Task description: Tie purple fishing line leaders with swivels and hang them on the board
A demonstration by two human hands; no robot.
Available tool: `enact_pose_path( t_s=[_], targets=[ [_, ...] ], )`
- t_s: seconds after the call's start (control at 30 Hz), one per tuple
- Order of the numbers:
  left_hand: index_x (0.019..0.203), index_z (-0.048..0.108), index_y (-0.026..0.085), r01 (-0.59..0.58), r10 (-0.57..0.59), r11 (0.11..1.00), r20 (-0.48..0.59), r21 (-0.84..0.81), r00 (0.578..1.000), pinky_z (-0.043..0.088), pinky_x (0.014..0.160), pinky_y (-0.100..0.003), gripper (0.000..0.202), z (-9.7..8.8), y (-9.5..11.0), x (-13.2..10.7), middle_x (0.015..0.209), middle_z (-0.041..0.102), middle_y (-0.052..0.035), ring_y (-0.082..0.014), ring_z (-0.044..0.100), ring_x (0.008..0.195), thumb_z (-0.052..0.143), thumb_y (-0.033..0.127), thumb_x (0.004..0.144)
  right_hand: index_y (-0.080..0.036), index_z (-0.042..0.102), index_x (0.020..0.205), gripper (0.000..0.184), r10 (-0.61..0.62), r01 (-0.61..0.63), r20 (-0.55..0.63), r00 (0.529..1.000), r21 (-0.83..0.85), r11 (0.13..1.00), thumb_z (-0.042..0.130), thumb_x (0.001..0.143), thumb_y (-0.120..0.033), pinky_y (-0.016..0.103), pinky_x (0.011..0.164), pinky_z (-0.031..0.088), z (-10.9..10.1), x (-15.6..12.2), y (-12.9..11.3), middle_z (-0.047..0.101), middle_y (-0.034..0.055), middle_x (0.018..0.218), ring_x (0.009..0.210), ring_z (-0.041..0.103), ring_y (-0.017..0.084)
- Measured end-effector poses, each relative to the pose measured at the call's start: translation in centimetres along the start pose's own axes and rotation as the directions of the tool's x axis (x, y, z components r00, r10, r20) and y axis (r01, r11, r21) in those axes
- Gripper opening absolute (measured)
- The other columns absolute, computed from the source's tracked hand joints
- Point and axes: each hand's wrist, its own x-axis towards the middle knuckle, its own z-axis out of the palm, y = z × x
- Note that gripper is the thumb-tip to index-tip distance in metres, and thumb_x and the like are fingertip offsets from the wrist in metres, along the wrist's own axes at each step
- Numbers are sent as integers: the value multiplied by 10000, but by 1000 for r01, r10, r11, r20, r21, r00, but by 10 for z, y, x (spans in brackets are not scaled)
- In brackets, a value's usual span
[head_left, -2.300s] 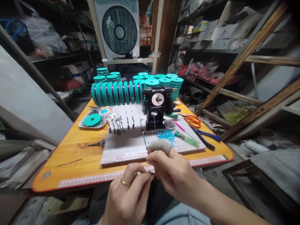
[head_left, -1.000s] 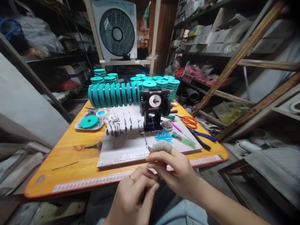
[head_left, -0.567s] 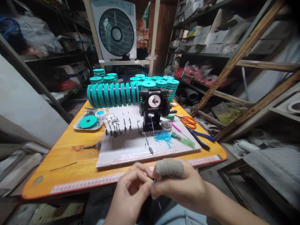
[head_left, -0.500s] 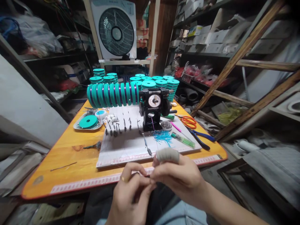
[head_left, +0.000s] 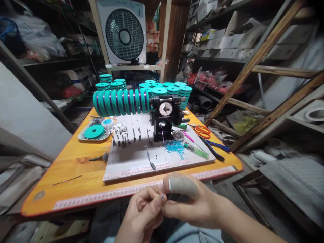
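Observation:
My left hand (head_left: 143, 211) is closed in a pinch near the table's front edge, with a tiny blue piece (head_left: 162, 196) at its fingertips. Close against it, my right hand (head_left: 194, 199) has its thumb and forefinger curled at a thin fishing line; a grey wrap (head_left: 182, 186) covers that forefinger. The line comes down from the black winder (head_left: 163, 130) to the hands, and the exact hold is hard to see. Just beyond the fingers, a dark sinker (head_left: 152, 165) hangs on a line over the white board (head_left: 131, 162).
Turquoise spools (head_left: 121, 102) fill the winder's shaft, with stacks of spools (head_left: 159, 90) behind. On the board lie blue tube pieces (head_left: 174, 148), a bowl of small metal parts (head_left: 178, 135) and a green-capped tube (head_left: 196, 151). Orange scissors (head_left: 202, 131) and blue-handled pliers (head_left: 215, 146) lie right.
My left fingers have shifted their pinch, and the tiny blue piece now shows. The right forefinger has lowered slightly. The dark sinker has swung left, away from the right hand.

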Motion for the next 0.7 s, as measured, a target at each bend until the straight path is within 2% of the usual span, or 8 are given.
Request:
enact_pose_path(
  t_s=[0.17,0.27,0.33,0.4,0.47,0.53,0.6,0.7],
  targets=[
    [632,586,143,-260,268,927,10,270,964,367,533,-169,334,-1,-7,3,791,520,-14,-65,473,603,754,378,800,-190,656,933,79,86,-64,-166,982,136,989,637,924,-267,229,656,551,9,2,-3,613,-7,754,698,623,127],
    [762,642,168,-608,717,272,264,746,645,473,661,-192,149,-7,-7,5,895,532,-34,-94,566,713,605,101,890,-189,708,880,127,68,-40,-292,954,102,994,608,946,-232,255,722,551,11,14,-1,616,30,821,783,632,140],
    [881,638,137,-646,707,-264,599,716,375,511,714,-213,184,-10,-5,7,911,582,-62,-124,613,754,552,-25,862,-179,718,814,123,81,-63,-335,939,64,996,647,914,-164,230,712,531,11,23,1,626,37,844,767,618,123],
    [932,622,88,-665,573,-493,784,561,237,533,753,-245,193,-12,-2,9,922,645,-112,-174,653,822,545,-59,834,-171,707,790,121,71,-72,-362,929,12,997,667,888,-114,196,678,509,10,27,3,637,28,814,711,596,99],
    [897,619,106,-715,616,-336,717,614,327,524,734,-238,181,-13,-1,9,908,674,-109,-172,662,824,530,-42,847,-162,682,839,97,21,-37,-359,933,-38,999,653,878,-78,185,681,508,8,25,4,645,42,850,725,595,99],
    [783,616,154,-678,683,189,401,711,611,489,680,-201,150,-12,-2,7,855,658,-57,-137,646,786,565,53,882,-151,624,940,158,-86,67,-291,953,-74,995,581,853,-28,222,738,531,5,18,5,638,77,929,829,614,135],
    [678,603,156,-449,482,742,68,498,873,413,549,-176,220,-9,-4,4,819,619,-21,-82,566,627,683,248,861,-162,573,987,253,-217,202,-141,966,-112,973,517,794,-7,266,744,539,2,10,5,621,93,987,885,611,170],
    [617,583,121,-75,76,997,-29,36,997,255,448,-159,387,-3,-6,3,682,521,25,-5,323,458,831,403,710,-191,574,939,160,-227,226,11,974,-143,964,540,853,-61,237,668,517,0,1,4,613,32,901,766,593,138]
  ],
)
